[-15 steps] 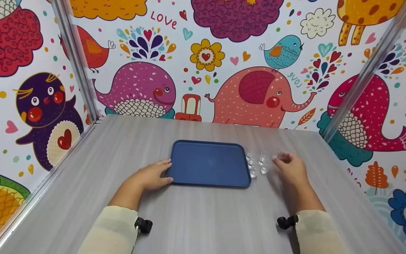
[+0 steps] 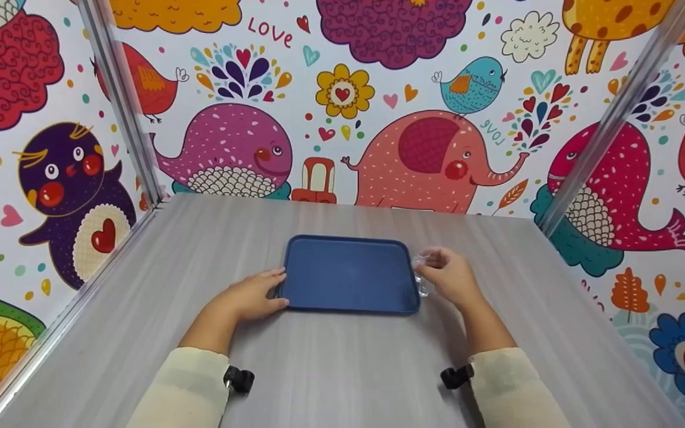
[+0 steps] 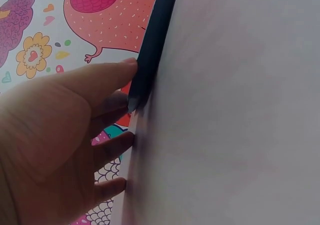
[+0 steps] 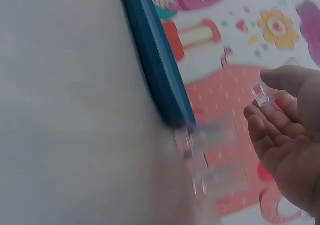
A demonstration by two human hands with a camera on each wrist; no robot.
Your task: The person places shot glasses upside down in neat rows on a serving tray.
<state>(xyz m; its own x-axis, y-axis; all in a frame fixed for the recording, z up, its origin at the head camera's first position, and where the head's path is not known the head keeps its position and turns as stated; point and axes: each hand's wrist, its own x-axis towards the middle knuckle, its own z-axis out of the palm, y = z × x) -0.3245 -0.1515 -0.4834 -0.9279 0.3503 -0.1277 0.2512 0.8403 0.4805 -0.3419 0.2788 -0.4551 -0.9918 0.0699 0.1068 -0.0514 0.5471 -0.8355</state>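
A blue rectangular tray [image 2: 351, 274] lies on the table. At its left edge is my left hand [image 2: 253, 296], fingers spread along the rim and thumb by the near corner. The left wrist view shows the thumb [image 3: 112, 77] touching the tray's dark edge [image 3: 152, 50]. Just off the tray's right edge, my right hand [image 2: 451, 276] pinches a small clear cup [image 4: 261, 94] between thumb and fingers. More small clear cups [image 2: 423, 288] stand along that edge, partly hidden by the hand. Two blurred cups [image 4: 222, 180] show below the tray's corner in the right wrist view.
The grey table [image 2: 342, 368] reaches back to printed walls [image 2: 307, 89] with cartoon animals. Metal posts [image 2: 122, 101] rise at its back corners. Each sleeve cuff has a small black device [image 2: 239, 379] by it.
My right hand has moved left, from the right of the clear cups to close beside the tray's right edge. The left hand and the tray keep their places.
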